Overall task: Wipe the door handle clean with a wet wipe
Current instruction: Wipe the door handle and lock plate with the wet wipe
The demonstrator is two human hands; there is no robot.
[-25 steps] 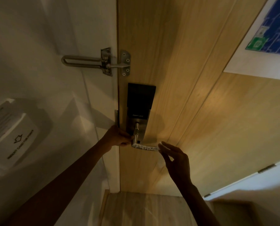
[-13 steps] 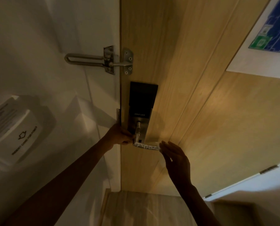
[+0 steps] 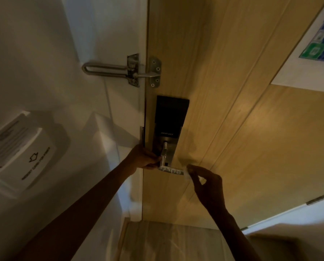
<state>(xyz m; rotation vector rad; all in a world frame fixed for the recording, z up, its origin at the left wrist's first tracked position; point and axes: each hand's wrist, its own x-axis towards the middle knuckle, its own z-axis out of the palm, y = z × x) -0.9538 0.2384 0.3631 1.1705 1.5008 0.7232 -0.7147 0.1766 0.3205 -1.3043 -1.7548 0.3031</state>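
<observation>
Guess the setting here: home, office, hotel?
Probably a hotel room entrance. A swing-bar door guard sits above a smart lock on the wooden door, a key-card power holder is on the wall, and a floor-plan notice hangs on the door.

Two bare forearms reach into view from the lower edge, one from the lower left and one from the lower right. No sleeve covers either arm up to where the picture cuts them off. The left hand point(image 3: 143, 157) and the right hand point(image 3: 208, 187) are both bare: no glove, ring, watch or wristband is visible on them. Dim light leaves both arms in shadow, so finer details cannot be told.
</observation>
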